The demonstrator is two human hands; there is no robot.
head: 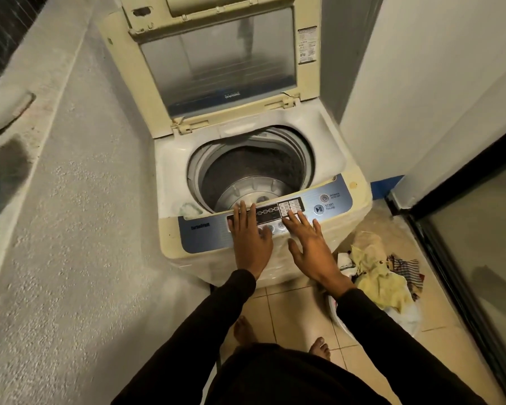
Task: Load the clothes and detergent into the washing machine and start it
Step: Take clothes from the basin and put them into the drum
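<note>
A cream top-loading washing machine (187, 159) stands in front of me with its lid (216, 59) raised upright. Its steel drum (254, 176) looks bare inside. Along the front runs a blue control panel (205, 232) with power and start/pause buttons at its right end. My left hand (250, 232) lies flat on the panel's left part, fingers straight. My right hand (308, 244) rests flat over the panel's middle buttons, fingers spread. A pile of clothes (377, 273), yellow and striped pieces, lies in a white bag on the floor to the machine's right. No detergent is in view.
A rough grey concrete ledge (70, 214) runs along the left. A white wall (421, 83) and a black-framed glass sliding door (465, 258) close off the right. My bare feet stand on beige floor tiles (287, 311) just before the machine.
</note>
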